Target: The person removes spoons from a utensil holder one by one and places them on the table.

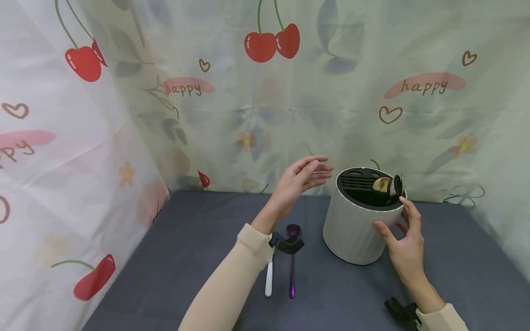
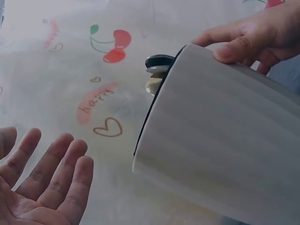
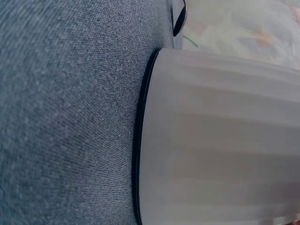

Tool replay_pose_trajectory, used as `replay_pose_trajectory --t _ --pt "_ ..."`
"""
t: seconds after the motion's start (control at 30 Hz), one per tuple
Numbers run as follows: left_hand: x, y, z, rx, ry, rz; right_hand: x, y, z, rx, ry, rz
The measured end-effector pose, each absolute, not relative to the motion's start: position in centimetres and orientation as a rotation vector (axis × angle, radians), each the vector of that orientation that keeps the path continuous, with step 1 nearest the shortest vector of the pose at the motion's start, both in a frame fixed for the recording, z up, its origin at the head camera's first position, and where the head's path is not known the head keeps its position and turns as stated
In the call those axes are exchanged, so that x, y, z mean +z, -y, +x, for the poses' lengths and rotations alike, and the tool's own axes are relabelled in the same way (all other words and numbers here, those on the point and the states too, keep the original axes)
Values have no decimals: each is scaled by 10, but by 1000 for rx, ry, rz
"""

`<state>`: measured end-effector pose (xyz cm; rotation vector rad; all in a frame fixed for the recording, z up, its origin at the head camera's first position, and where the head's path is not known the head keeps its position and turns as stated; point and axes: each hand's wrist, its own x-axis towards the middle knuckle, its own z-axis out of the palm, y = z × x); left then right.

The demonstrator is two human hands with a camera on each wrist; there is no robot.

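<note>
A light, ribbed utensil holder [image 1: 357, 225] with a slotted black top [image 1: 359, 185] stands upright on the table. A gold spoon head [image 1: 382, 185] and a dark, shiny spoon head [image 1: 396, 185] stick up at the right of its opening. My right hand [image 1: 407, 243] holds the holder's right side, thumb on the front wall and index finger at the rim. Left of the holder, my left hand [image 1: 304, 177] is raised with fingers extended, holding nothing; the left wrist view shows its palm [image 2: 28, 206] and spread fingers.
A purple long-handled spoon [image 1: 292, 271] lies on the dark grey table [image 1: 198, 257]. Beside it is a white-handled utensil [image 1: 269, 279], its far end hidden by my left wrist. Printed cloth [image 1: 290, 128] hangs behind and at the left.
</note>
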<state>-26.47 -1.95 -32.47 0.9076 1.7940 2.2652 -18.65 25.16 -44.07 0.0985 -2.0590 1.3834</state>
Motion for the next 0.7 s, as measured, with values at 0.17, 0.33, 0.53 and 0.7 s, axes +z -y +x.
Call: replay_pose_trajectory --t 0.17,0.33,0.53,0.7 --pt "-318 8 -263 2284 -1757 926 -441 -251 -187 1388 2052 97" --pt "-313 -4 -258 2274 -1723 958 -440 -250 -186 1387 2055 103" --pt "-307 -18 -255 2185 -1777 1047 -440 -250 -185 1385 2058 104" --pt "-303 -28 -253 2130 -1787 1082 -439 -250 -185 1384 2064 105"
